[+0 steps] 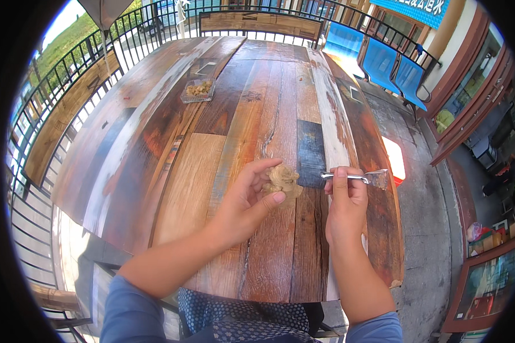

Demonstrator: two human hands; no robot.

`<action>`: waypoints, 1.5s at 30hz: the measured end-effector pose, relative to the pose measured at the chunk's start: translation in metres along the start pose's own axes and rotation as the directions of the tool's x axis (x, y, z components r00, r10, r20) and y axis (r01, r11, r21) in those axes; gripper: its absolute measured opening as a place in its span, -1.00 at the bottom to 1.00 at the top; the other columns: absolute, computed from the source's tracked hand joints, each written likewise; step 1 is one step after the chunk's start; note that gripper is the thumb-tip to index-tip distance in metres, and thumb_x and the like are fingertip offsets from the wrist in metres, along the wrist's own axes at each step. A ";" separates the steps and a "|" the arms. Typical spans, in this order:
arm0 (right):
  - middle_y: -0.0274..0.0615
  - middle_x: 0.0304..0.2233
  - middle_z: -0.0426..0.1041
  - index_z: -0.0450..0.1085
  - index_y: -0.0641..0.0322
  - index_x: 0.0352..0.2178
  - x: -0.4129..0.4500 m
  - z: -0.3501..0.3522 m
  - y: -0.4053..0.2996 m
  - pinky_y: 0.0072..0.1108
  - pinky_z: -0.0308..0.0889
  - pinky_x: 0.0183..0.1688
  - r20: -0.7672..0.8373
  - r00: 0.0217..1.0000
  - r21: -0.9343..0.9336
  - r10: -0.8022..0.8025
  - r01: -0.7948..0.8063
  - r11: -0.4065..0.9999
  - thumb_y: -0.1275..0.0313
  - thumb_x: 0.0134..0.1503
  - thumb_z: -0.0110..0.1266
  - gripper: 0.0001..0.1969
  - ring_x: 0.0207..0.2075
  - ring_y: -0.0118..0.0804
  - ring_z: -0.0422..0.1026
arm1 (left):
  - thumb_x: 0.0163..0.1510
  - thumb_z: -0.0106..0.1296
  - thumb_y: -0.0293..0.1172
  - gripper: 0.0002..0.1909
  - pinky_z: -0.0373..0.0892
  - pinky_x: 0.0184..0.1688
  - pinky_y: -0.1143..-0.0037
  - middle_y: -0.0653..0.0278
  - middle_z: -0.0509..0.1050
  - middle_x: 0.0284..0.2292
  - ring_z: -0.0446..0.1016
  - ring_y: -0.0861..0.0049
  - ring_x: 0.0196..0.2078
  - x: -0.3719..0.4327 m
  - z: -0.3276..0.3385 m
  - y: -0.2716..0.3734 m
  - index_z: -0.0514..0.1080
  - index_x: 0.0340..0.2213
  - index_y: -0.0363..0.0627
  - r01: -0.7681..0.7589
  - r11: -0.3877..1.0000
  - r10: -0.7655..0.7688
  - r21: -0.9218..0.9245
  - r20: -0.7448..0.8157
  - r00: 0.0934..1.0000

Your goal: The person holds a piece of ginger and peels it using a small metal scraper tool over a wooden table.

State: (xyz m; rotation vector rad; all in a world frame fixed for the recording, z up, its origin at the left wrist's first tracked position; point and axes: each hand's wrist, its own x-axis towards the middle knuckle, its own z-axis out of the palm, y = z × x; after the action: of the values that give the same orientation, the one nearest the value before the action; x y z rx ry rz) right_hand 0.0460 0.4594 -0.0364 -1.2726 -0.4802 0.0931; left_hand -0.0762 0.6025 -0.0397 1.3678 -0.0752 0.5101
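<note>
My left hand [257, 199] holds a crumpled, brownish translucent lump [282, 182], perhaps clay or a wrapped item, between thumb and fingers above the wooden plank-patterned table [262, 257]. To its right, my right hand [347, 193] grips the shiny metal handle of a small tool [375, 178] with a flared, flat end pointing right. The tool's exact kind is hard to tell. The two hands are apart. Farther back on the left half of the table sits a clear plastic container [198, 90] with small yellowish-brown pieces inside.
Black metal railings [131, 34] with wooden boards enclose the far and left sides. Blue seats [380, 62] stand beyond the table's far right corner. A red and white object [394, 158] shows beside the right table edge. A folded umbrella [105, 13] hangs at the upper left.
</note>
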 end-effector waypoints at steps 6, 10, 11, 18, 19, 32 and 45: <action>-0.32 -0.43 0.42 0.35 0.24 -0.29 0.002 0.002 -0.005 -0.69 0.24 -0.29 0.114 0.988 0.161 0.103 -0.120 0.980 0.29 0.24 -0.03 -0.79 -0.44 -0.55 0.35 | 0.14 -0.02 -0.56 -0.39 0.22 0.12 0.44 0.14 0.27 0.04 0.26 0.47 0.10 0.010 -0.003 -0.001 0.00 0.16 -0.20 0.367 0.817 -0.429 -0.444 -0.044 0.902; -0.33 -0.41 0.43 0.34 0.23 -0.30 0.003 0.003 -0.002 -0.65 0.24 -0.22 0.254 0.953 0.253 0.165 -0.231 0.940 0.30 0.26 -0.08 -0.80 -0.38 -0.54 0.37 | 0.08 0.08 -0.50 -0.29 0.23 0.14 0.39 0.22 0.27 0.06 0.26 0.44 0.12 0.008 -0.003 -0.005 -0.01 0.19 -0.19 0.412 0.759 -0.424 -0.504 0.097 0.900; -0.33 -0.41 0.43 0.34 0.23 -0.31 0.002 0.003 -0.001 -0.64 0.24 -0.20 0.295 0.943 0.266 0.156 -0.238 0.934 0.30 0.26 -0.08 -0.79 -0.36 -0.55 0.37 | 0.06 0.11 -0.49 -0.26 0.22 0.14 0.41 0.23 0.27 0.07 0.26 0.45 0.12 0.007 -0.002 -0.005 -0.01 0.19 -0.20 0.402 0.800 -0.377 -0.444 0.148 0.914; -0.35 -0.36 0.43 0.34 0.19 -0.32 -0.004 0.004 -0.001 -0.63 0.24 -0.18 0.328 0.933 0.263 0.149 -0.242 0.934 0.28 0.27 -0.11 -0.79 -0.33 -0.54 0.36 | -0.02 0.20 -0.45 -0.25 0.23 0.11 0.49 0.24 0.30 0.04 0.29 0.50 0.06 0.006 0.000 -0.004 0.08 0.16 -0.21 0.424 0.822 -0.396 -0.379 0.155 0.905; -0.35 -0.35 0.43 0.34 0.19 -0.32 -0.005 0.005 -0.001 -0.62 0.25 -0.18 0.322 0.936 0.252 0.143 -0.230 0.940 0.29 0.28 -0.11 -0.79 -0.33 -0.54 0.36 | -0.02 0.19 -0.45 -0.25 0.23 0.10 0.50 0.24 0.30 0.03 0.31 0.52 0.04 0.005 -0.001 -0.003 0.08 0.16 -0.21 0.429 0.814 -0.396 -0.392 0.165 0.903; -0.33 -0.34 0.44 0.35 0.22 -0.33 -0.007 0.006 -0.004 -0.64 0.27 -0.21 0.359 0.926 0.198 0.115 -0.196 0.960 0.28 0.27 -0.09 -0.78 -0.32 -0.54 0.36 | 0.02 0.13 -0.50 -0.27 0.20 0.12 0.50 0.22 0.26 0.08 0.26 0.51 0.10 0.005 -0.001 -0.005 0.05 0.17 -0.26 0.408 0.809 -0.369 -0.424 0.174 0.913; -0.34 -0.35 0.45 0.37 0.23 -0.32 -0.010 0.009 -0.006 -0.64 0.26 -0.18 0.342 0.933 0.171 0.117 -0.184 0.968 0.27 0.26 -0.07 -0.76 -0.31 -0.55 0.36 | 0.05 0.06 -0.63 -0.20 0.21 0.12 0.50 0.13 0.27 0.05 0.28 0.49 0.08 0.005 -0.001 -0.007 -0.14 0.21 -0.34 0.412 0.805 -0.379 -0.427 0.163 0.911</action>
State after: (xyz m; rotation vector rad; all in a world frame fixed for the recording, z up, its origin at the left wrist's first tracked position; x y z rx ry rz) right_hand 0.0324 0.4624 -0.0321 -1.0959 -0.6419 0.4806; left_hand -0.0692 0.6044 -0.0441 0.9009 0.0361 0.0749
